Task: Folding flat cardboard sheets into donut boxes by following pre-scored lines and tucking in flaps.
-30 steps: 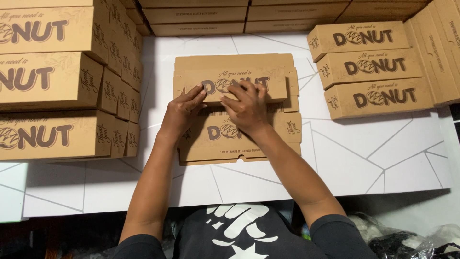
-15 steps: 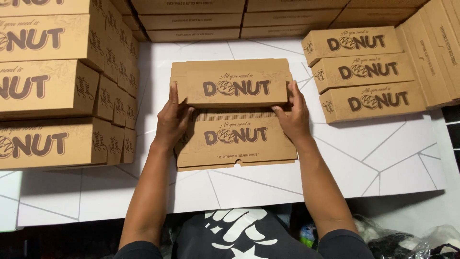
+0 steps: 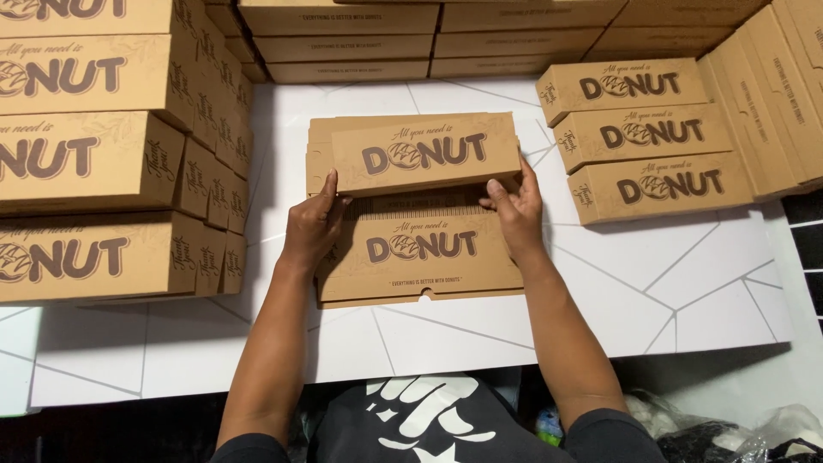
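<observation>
Both hands are on it: the left hand (image 3: pixel 313 225) pinches the left end of the folded brown cardboard box panel (image 3: pixel 424 154), thumb up its front edge and fingers tucked behind, while the right hand (image 3: pixel 517 210) clamps the right end the same way, thumb laid across the lower front corner. That panel stands raised at twelve o'clock from the hands, over the flat brown cardboard box blank (image 3: pixel 420 257) lying on the white table with thin grey lines (image 3: pixel 686 283), and the two pieces meet along the fold between the wrists. Out at nine o'clock, a tall stack of finished brown cardboard boxes (image 3: pixel 94 163) fills the table's left edge. At two o'clock sits a shorter pile of three brown boxes (image 3: pixel 651 137), well apart from the hands. Along twelve o'clock, a back row of flat brown boxes (image 3: pixel 446 39) lines the far edge.
</observation>
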